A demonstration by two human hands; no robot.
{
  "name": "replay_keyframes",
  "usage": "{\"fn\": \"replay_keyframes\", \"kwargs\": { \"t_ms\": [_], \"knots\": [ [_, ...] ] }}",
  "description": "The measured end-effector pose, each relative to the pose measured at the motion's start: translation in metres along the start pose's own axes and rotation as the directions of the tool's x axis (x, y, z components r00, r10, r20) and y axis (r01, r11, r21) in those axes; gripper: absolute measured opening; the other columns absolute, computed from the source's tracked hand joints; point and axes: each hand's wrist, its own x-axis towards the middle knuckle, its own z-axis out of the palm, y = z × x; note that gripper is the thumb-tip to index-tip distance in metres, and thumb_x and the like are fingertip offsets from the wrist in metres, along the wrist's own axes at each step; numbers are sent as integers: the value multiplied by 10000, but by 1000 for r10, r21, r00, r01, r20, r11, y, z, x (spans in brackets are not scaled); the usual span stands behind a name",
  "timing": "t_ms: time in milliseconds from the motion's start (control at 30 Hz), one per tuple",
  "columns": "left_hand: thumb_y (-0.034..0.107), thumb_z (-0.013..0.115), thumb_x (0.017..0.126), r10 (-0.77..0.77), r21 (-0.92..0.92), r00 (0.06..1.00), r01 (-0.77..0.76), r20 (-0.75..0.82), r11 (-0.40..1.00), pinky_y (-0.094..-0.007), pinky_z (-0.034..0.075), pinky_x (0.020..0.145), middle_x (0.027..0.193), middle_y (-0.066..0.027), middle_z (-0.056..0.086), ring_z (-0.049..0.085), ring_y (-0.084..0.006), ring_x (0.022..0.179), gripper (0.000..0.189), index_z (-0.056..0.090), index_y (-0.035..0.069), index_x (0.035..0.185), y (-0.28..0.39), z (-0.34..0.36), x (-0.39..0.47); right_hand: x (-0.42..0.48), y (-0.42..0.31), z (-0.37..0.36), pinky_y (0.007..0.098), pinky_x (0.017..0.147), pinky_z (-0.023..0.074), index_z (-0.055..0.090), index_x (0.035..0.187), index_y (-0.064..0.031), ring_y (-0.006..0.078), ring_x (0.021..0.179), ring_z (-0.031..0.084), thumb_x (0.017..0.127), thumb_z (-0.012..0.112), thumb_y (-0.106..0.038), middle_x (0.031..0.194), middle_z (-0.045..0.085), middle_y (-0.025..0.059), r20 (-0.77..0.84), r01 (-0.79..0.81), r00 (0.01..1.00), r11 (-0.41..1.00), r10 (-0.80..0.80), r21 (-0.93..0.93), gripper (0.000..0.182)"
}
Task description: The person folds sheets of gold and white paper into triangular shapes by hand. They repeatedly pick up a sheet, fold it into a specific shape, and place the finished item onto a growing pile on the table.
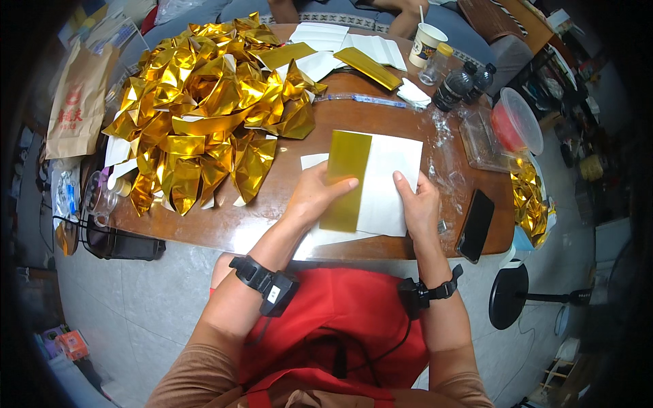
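Note:
Between my two hands is a sheet of gold foil paper (349,178), its white side (390,168) facing up and a strip along the left folded over to show gold. My left hand (319,191) grips the folded left edge, thumb lying on the gold. The right edge is held by my right hand (421,201), with the thumb on the white side. Under the sheet, another white paper (316,247) rests near the table's front edge. To the left rises a large heap of folded gold foil paper pieces (214,112).
Behind lie white sheets (375,48), a flat gold packet (367,67) and a pen (380,100). A paper cup (426,43), a clear jar (432,69) and dark bottles (454,85) stand back right. A phone (475,224) lies right; a paper bag (79,102) stands left. Another person's legs (408,18) show beyond.

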Motion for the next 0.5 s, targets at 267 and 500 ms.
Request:
{"fn": "replay_keyframes", "kwargs": {
  "t_ms": [267, 500],
  "knots": [
    [67, 643, 805, 63, 23, 972, -60, -227, 998, -231, 476, 657, 847, -58, 645, 597, -104, 732, 179, 613, -13, 961, -16, 1, 5, -9, -7, 3, 264, 668, 480, 630, 997, 19, 102, 766, 598, 819, 639, -139, 869, 664, 69, 115, 24, 993, 1000, -26, 15, 238],
    [129, 661, 776, 143, 124, 940, -109, -310, 986, -261, 488, 636, 819, -96, 673, 622, -126, 724, 240, 642, -19, 965, -20, 8, 6, -31, -16, 24, 322, 686, 490, 613, 1004, 17, 247, 765, 641, 807, 626, -149, 883, 650, 169, 250, 233, 951, 954, -183, -190, 258]
  ]
}}
